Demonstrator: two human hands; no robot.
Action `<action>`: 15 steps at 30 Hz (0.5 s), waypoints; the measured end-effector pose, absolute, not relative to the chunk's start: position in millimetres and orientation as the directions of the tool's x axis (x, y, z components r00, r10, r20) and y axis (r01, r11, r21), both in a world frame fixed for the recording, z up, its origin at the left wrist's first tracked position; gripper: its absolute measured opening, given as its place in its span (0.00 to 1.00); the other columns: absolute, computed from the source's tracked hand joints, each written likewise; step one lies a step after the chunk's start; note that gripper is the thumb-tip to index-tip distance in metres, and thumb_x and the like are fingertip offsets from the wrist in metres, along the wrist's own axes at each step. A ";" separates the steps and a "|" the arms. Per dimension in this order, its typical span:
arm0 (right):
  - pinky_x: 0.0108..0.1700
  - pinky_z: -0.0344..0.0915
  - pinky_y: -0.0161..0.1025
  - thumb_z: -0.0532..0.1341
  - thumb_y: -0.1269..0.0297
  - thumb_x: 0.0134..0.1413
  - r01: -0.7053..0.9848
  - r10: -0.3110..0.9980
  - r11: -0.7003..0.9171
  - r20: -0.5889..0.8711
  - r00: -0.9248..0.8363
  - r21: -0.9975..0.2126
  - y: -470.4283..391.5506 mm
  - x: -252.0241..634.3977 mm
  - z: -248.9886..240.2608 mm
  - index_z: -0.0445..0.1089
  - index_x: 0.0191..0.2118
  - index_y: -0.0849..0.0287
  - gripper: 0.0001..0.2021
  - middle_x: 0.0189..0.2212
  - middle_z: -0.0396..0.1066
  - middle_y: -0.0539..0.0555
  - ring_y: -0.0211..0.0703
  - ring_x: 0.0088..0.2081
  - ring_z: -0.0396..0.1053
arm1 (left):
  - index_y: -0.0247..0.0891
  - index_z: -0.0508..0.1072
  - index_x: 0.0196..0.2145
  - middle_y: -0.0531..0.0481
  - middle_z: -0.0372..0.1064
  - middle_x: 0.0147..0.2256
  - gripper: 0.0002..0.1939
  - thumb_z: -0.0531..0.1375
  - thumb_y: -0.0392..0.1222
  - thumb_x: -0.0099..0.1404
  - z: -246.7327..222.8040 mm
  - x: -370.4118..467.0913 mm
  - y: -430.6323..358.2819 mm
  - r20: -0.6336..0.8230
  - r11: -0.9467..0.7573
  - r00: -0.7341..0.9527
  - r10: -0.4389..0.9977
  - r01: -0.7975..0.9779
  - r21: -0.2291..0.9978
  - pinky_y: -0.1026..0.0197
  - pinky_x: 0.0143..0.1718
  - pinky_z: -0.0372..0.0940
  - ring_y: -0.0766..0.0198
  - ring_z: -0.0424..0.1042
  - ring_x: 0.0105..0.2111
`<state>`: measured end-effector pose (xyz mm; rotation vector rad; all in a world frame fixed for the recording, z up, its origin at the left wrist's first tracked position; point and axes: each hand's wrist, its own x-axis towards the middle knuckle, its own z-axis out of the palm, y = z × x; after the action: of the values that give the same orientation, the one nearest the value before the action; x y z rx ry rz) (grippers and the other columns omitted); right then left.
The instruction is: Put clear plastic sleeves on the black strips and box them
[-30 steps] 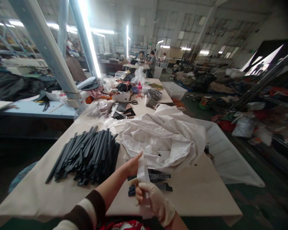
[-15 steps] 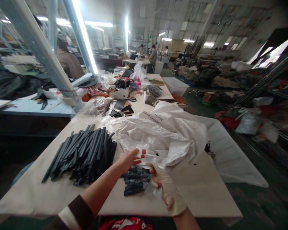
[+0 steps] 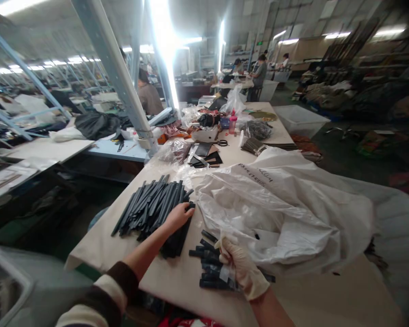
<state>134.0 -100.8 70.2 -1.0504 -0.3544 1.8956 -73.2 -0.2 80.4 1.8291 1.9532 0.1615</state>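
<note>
A loose pile of flat black strips (image 3: 146, 204) lies on the table. At its right edge my left hand (image 3: 177, 218), bare, has its fingers closed around strip ends; how many strips it grips is hidden. My right hand (image 3: 241, 265), in a pale glove, is closed around black strips whose ends stick out on either side of it. Below and beside that hand lie several short black bundles (image 3: 211, 274), some with clear plastic wrap or tape around them. The gloved palm covers part of them.
A large white woven sack (image 3: 286, 209) spreads over the table's right side. Farther back are scissors (image 3: 221, 143), black flat pieces (image 3: 211, 159), a plastic bag (image 3: 173, 151) and a pink bottle (image 3: 232, 125). A metal post (image 3: 119, 72) rises at left. People work in the background.
My left hand has moved from above the short bundles to the strip pile and closed there. My right hand stays near the bundles, with strips now showing through its grip. The view has turned left.
</note>
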 end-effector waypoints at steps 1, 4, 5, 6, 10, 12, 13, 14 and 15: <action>0.14 0.47 0.26 0.70 0.55 0.33 -0.605 0.833 -0.511 -0.526 -0.172 -0.610 -96.2 134.6 69.6 0.65 0.20 0.62 0.17 0.14 0.60 0.44 0.26 0.14 0.50 | 0.34 0.64 0.50 0.39 0.64 0.50 0.21 0.52 0.47 0.61 78.0 -82.8 16.8 -0.222 0.149 -0.078 0.972 0.934 0.325 0.59 0.47 0.58 0.55 0.65 0.48; 0.13 0.45 0.26 0.70 0.54 0.30 -0.674 0.814 -0.466 -0.577 -0.072 -0.574 -83.0 140.7 69.4 0.63 0.18 0.61 0.19 0.13 0.59 0.44 0.25 0.13 0.48 | 0.32 0.61 0.49 0.32 0.62 0.50 0.22 0.55 0.43 0.58 64.2 -98.6 57.3 -0.204 0.252 -0.213 0.956 0.949 0.191 0.51 0.46 0.59 0.48 0.64 0.49; 0.12 0.45 0.26 0.70 0.53 0.30 -0.685 0.802 -0.463 -0.594 -0.054 -0.563 -79.1 144.0 69.8 0.62 0.17 0.61 0.19 0.12 0.57 0.43 0.25 0.13 0.48 | 0.32 0.61 0.48 0.32 0.62 0.49 0.22 0.56 0.43 0.57 57.8 -100.2 66.0 -0.206 0.270 -0.236 0.950 0.950 0.157 0.50 0.45 0.60 0.47 0.65 0.48; 0.12 0.45 0.27 0.70 0.52 0.31 -0.692 0.787 -0.469 -0.615 -0.045 -0.549 -75.6 147.4 70.2 0.62 0.17 0.61 0.20 0.11 0.56 0.43 0.26 0.13 0.47 | 0.32 0.61 0.47 0.31 0.64 0.47 0.22 0.56 0.43 0.56 51.1 -100.7 72.3 -0.209 0.278 -0.247 0.946 0.952 0.131 0.49 0.43 0.60 0.46 0.66 0.47; 0.12 0.45 0.27 0.68 0.50 0.33 -0.744 0.768 -0.435 -0.641 -0.012 -0.507 -63.7 158.5 71.4 0.62 0.19 0.61 0.20 0.09 0.50 0.40 0.26 0.11 0.46 | 0.30 0.64 0.43 0.31 0.67 0.43 0.17 0.54 0.43 0.57 33.5 -102.8 82.7 -0.208 0.254 -0.227 0.951 0.960 0.113 0.50 0.41 0.62 0.45 0.68 0.45; 0.12 0.44 0.27 0.69 0.52 0.33 -0.793 0.764 -0.370 -0.644 0.036 -0.484 -59.8 161.0 72.9 0.61 0.18 0.61 0.19 0.10 0.50 0.39 0.25 0.11 0.45 | 0.28 0.66 0.39 0.30 0.68 0.41 0.14 0.52 0.41 0.58 36.2 -105.3 83.4 -0.197 0.247 -0.217 0.956 0.959 0.138 0.52 0.40 0.63 0.45 0.69 0.43; 0.12 0.44 0.26 0.69 0.54 0.33 -0.815 0.754 -0.348 -0.655 0.049 -0.462 -58.4 161.7 74.2 0.60 0.18 0.61 0.20 0.10 0.51 0.39 0.24 0.11 0.44 | 0.28 0.67 0.38 0.30 0.68 0.40 0.13 0.51 0.40 0.58 40.7 -105.7 82.2 -0.184 0.243 -0.214 0.959 0.957 0.158 0.53 0.40 0.63 0.46 0.69 0.43; 0.12 0.45 0.26 0.69 0.54 0.33 -0.836 0.740 -0.337 -0.671 0.048 -0.432 -57.5 162.1 76.1 0.59 0.17 0.61 0.20 0.10 0.52 0.40 0.24 0.11 0.44 | 0.28 0.67 0.37 0.30 0.69 0.40 0.13 0.49 0.38 0.59 47.0 -104.6 79.0 -0.164 0.237 -0.208 0.964 0.954 0.183 0.54 0.40 0.63 0.47 0.69 0.42; 0.12 0.45 0.26 0.69 0.55 0.33 -0.856 0.731 -0.327 -0.681 0.040 -0.401 -56.9 162.3 78.3 0.59 0.17 0.60 0.20 0.11 0.53 0.40 0.23 0.11 0.44 | 0.28 0.67 0.38 0.31 0.69 0.39 0.14 0.47 0.37 0.60 54.8 -101.6 72.9 -0.140 0.225 -0.198 0.970 0.951 0.212 0.55 0.39 0.63 0.49 0.69 0.42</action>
<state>162.3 -56.9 78.3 -1.0166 0.1684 1.6136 -101.6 72.9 54.8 1.8135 2.2566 0.1136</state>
